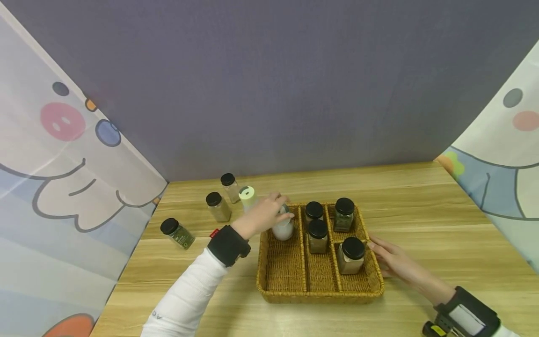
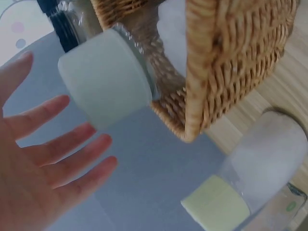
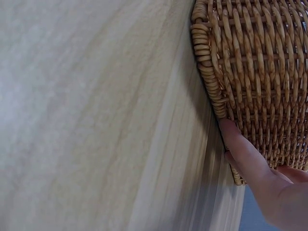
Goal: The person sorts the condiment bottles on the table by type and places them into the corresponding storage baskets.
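A wicker basket [image 1: 282,298] with several compartments sits on the table. In its left compartment stands a jar of white contents [image 1: 283,231] with a pale green lid [image 2: 106,79]. My left hand [image 1: 263,216] is over that jar; in the left wrist view its fingers are spread, apart from the lid. Outside the basket's right wall is my right hand [image 1: 393,262], its fingers touching the wicker wall [image 3: 260,77] near the bottom edge. Black-lidded spice jars stand in the other compartments, including one at the front right [image 1: 351,255] and one at the back right [image 1: 344,215].
Left of the basket stands a bottle with a pale yellow-green lid [image 2: 216,204]. Two black-lidded jars of pale powder [image 1: 219,208] [image 1: 231,189] are beside it. A black-lidded jar of green herbs [image 1: 181,235] is farther left. A grey panel [image 1: 269,93] backs the wooden table [image 1: 438,210].
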`<state>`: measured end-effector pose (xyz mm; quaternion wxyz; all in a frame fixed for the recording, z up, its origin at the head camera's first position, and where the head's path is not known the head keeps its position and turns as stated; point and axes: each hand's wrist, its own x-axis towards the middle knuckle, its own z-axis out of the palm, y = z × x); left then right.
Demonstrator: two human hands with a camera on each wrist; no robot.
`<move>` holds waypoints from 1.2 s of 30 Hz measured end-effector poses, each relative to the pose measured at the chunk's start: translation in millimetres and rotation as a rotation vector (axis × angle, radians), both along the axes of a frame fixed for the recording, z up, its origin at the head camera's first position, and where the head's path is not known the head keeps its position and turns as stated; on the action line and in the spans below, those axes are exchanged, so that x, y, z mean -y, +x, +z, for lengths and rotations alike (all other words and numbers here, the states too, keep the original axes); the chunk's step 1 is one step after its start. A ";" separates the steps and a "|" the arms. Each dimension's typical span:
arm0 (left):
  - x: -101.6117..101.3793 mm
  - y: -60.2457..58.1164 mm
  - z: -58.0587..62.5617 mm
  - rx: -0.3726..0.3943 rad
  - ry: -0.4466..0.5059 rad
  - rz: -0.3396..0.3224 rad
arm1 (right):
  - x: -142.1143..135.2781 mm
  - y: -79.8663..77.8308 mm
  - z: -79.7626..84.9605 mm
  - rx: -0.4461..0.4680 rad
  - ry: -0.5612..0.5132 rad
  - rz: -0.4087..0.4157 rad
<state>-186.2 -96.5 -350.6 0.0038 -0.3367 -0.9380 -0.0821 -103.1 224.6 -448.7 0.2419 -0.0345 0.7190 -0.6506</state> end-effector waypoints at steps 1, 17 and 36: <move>1.4 -0.2 0.8 -0.017 0.016 0.001 | 0.2 0.0 -0.2 0.000 0.000 -0.003; 36.3 -5.7 7.6 -0.148 0.106 0.088 | 0.3 0.0 -2.3 -0.002 0.012 -0.013; 77.7 -18.5 -1.8 -0.087 0.163 0.302 | 0.2 0.8 -1.6 -0.011 0.016 -0.013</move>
